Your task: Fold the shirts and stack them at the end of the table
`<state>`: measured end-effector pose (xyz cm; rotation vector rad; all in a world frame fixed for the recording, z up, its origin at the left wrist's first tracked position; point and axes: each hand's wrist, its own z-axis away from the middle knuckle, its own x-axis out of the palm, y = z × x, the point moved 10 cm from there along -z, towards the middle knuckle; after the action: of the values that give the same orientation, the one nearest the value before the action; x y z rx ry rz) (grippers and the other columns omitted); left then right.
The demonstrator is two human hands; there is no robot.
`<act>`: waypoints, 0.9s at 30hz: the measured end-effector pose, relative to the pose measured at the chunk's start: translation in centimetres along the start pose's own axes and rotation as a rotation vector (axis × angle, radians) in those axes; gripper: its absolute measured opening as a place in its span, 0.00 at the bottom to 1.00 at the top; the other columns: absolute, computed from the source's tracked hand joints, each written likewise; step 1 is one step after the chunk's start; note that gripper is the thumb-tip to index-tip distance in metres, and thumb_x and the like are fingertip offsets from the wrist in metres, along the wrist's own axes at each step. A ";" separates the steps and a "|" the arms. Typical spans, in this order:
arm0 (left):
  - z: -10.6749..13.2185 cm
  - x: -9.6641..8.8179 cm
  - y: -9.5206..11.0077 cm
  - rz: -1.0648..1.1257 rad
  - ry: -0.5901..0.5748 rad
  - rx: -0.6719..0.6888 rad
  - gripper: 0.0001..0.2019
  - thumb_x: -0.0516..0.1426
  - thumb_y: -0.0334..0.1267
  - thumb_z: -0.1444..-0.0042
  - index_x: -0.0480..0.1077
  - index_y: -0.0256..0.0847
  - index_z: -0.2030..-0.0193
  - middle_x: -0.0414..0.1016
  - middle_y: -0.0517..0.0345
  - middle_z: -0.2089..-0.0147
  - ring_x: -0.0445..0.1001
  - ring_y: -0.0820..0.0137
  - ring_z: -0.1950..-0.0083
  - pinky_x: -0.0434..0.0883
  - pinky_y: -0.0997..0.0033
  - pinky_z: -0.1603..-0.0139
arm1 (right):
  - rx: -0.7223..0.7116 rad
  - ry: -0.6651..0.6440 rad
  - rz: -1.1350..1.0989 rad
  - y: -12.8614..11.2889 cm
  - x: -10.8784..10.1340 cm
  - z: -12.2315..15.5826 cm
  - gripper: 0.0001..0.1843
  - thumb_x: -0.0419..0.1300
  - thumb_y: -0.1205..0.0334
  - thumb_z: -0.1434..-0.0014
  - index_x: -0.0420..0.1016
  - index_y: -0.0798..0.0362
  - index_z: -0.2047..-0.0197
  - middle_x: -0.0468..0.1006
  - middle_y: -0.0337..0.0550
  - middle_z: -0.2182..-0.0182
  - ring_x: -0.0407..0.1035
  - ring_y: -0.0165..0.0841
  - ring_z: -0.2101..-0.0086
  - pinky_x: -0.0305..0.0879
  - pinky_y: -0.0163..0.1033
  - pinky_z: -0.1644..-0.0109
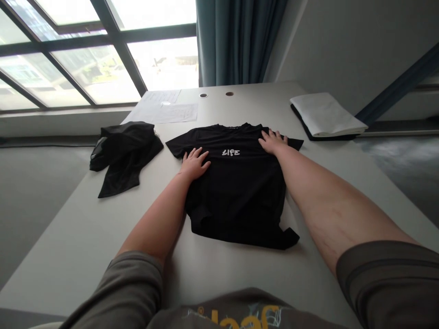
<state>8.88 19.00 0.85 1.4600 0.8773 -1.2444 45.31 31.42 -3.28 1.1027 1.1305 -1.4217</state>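
A black T-shirt (240, 192) with white lettering across its chest lies spread on the table, its collar at the far end. Its hem is nearest me, with the lower right corner bunched outward. My left hand (195, 163) rests flat on the shirt's left side just below the sleeve, fingers spread. On the shirt's right shoulder, beside the other sleeve, my right hand (273, 140) lies with its fingers apart. Neither hand grips the cloth.
A crumpled black garment (128, 153) lies on the white table (219, 274) at left. Folded white cloth (327, 114) sits atop black cloth at the back right. Paper sheets (178, 113) lie near the window, and two cable holes (203, 95) are at the far edge.
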 end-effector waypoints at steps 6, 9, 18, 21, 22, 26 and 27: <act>10.3 -1.2 6.2 0.153 -0.118 0.453 0.20 0.57 0.50 0.32 0.73 0.53 0.36 0.57 0.57 0.22 0.53 0.55 0.21 0.48 0.40 0.19 | -0.175 0.208 -0.007 -1.4 -2.4 1.6 0.35 0.43 0.47 0.27 0.57 0.53 0.23 0.49 0.49 0.23 0.43 0.57 0.27 0.42 0.69 0.25; 16.2 -2.0 7.8 0.261 -0.175 0.566 0.13 0.60 0.51 0.34 0.78 0.48 0.51 0.60 0.55 0.23 0.58 0.54 0.23 0.55 0.43 0.21 | -0.213 0.442 -0.031 -1.5 -4.8 5.6 0.33 0.49 0.55 0.31 0.63 0.53 0.26 0.55 0.49 0.25 0.46 0.60 0.29 0.41 0.69 0.25; 25.3 -2.4 6.8 0.314 -0.178 0.496 0.13 0.65 0.51 0.42 0.71 0.45 0.61 0.75 0.52 0.37 0.74 0.56 0.39 0.69 0.51 0.36 | -0.532 0.342 -0.329 -3.3 -3.5 22.0 0.23 0.46 0.52 0.28 0.82 0.50 0.50 0.79 0.51 0.49 0.70 0.46 0.43 0.65 0.54 0.32; 26.5 -2.3 6.5 0.287 -0.093 0.448 0.03 0.61 0.38 0.41 0.71 0.46 0.61 0.77 0.53 0.41 0.74 0.59 0.41 0.69 0.52 0.36 | -0.728 0.193 -0.358 -5.5 -1.2 28.8 0.20 0.54 0.49 0.30 0.81 0.47 0.46 0.77 0.49 0.43 0.70 0.45 0.41 0.67 0.55 0.33; 26.8 -2.3 6.4 0.292 -0.067 0.435 0.03 0.59 0.34 0.42 0.71 0.46 0.61 0.77 0.54 0.42 0.74 0.60 0.42 0.69 0.53 0.36 | -0.748 0.188 -0.366 -5.6 -0.8 30.9 0.20 0.55 0.49 0.30 0.80 0.47 0.42 0.76 0.49 0.40 0.69 0.46 0.40 0.66 0.56 0.32; 28.0 -2.5 6.1 0.333 -0.004 0.424 0.08 0.54 0.28 0.44 0.72 0.45 0.62 0.80 0.54 0.48 0.76 0.62 0.47 0.72 0.54 0.41 | -0.708 0.198 -0.375 -4.5 0.2 38.3 0.21 0.59 0.47 0.31 0.79 0.44 0.40 0.73 0.49 0.36 0.66 0.49 0.35 0.62 0.62 0.30; 28.2 -2.6 6.1 0.332 0.003 0.424 0.07 0.54 0.29 0.43 0.71 0.45 0.63 0.80 0.54 0.49 0.76 0.62 0.48 0.72 0.55 0.42 | -0.706 0.194 -0.370 -4.1 0.4 39.8 0.20 0.59 0.47 0.31 0.79 0.43 0.41 0.74 0.48 0.37 0.66 0.49 0.36 0.61 0.63 0.29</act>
<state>6.69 -9.57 5.08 1.8532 0.3570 -1.2169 38.10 -7.42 2.98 0.5441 1.8626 -1.0406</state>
